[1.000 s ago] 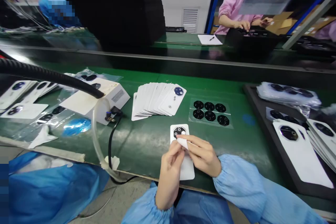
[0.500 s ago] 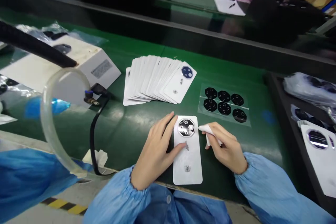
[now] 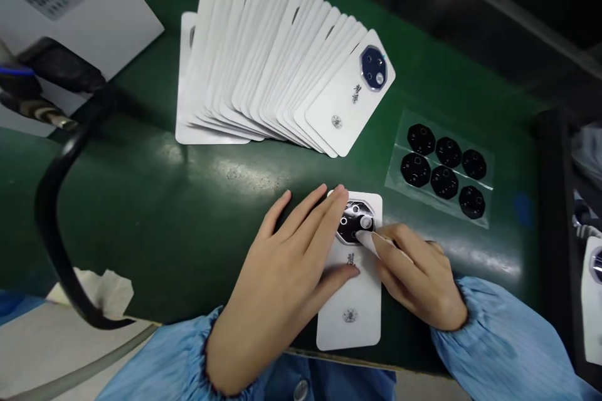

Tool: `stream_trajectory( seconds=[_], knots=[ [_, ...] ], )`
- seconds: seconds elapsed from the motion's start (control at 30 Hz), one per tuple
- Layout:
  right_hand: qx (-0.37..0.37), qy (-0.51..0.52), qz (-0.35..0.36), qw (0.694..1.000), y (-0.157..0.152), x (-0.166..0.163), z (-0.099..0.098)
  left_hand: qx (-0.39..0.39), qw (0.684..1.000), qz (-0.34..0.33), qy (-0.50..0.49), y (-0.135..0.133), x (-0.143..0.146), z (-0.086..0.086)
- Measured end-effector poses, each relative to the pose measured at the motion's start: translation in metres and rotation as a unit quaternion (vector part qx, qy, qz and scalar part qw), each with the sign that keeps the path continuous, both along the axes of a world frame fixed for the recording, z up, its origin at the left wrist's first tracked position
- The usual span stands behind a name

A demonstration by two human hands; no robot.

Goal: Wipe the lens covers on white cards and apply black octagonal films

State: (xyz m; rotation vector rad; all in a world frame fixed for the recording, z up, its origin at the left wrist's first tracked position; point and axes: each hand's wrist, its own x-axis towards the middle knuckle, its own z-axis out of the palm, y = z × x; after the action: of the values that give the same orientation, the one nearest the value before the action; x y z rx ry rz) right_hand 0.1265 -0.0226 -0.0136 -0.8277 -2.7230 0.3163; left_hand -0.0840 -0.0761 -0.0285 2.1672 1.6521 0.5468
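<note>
Your left hand [image 3: 291, 263] lies flat on the white cover [image 3: 352, 288], fingers spread, pinning it to the green worktop [image 3: 188, 213] at the near edge, just right of centre. Your right hand [image 3: 418, 276] has its fingers pinched together on a small white stick [image 3: 371, 243], its tip touching the black octagonal lens plate [image 3: 355, 222] at the cover's far end. You look to be at the wiping or pressing step on that plate (which of the two cannot be told from here). Going on calls for light, steady pressure around the lens openings while your left hand stops the cover from sliding.

Beyond the cover, a fanned stack of covers [image 3: 263, 69] lies to the far left, the top one showing a bluish lens plate. To the far right, a clear sheet [image 3: 442, 163] carries six black octagonal pieces, well apart from your hands. A black cable [image 3: 51, 213] loops over the left of the worktop beside a white box [image 3: 75, 6], with a crumpled tissue [image 3: 103, 291] at the near edge. A dark tray [image 3: 559, 200] stands at the right edge; little of the room shows.
</note>
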Motion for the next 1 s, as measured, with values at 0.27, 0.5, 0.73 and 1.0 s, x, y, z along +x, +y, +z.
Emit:
stream_trajectory(
  seconds=[0.27, 0.5, 0.73, 1.0],
  knots=[
    [0.056, -0.04, 0.028, 0.997, -0.0004, -0.0015, 0.0026, -0.007, 0.999, 0.006, -0.039, -0.0014, 0.0002, 0.0021],
    [0.043, -0.037, 0.036, 0.998, -0.0038, 0.0002, 0.0011, 0.003, 1.0, 0.004, -0.03, -0.0013, 0.0004, 0.0],
    [0.059, -0.039, 0.023, 0.997, -0.0084, -0.001, -0.0026, -0.003, 0.999, 0.01, -0.034, -0.0014, 0.0004, 0.0032],
    [0.041, -0.029, 0.033, 0.998, -0.0056, 0.0006, -0.0021, 0.006, 1.0, 0.011, -0.017, -0.0013, 0.0011, 0.0013]
  ],
)
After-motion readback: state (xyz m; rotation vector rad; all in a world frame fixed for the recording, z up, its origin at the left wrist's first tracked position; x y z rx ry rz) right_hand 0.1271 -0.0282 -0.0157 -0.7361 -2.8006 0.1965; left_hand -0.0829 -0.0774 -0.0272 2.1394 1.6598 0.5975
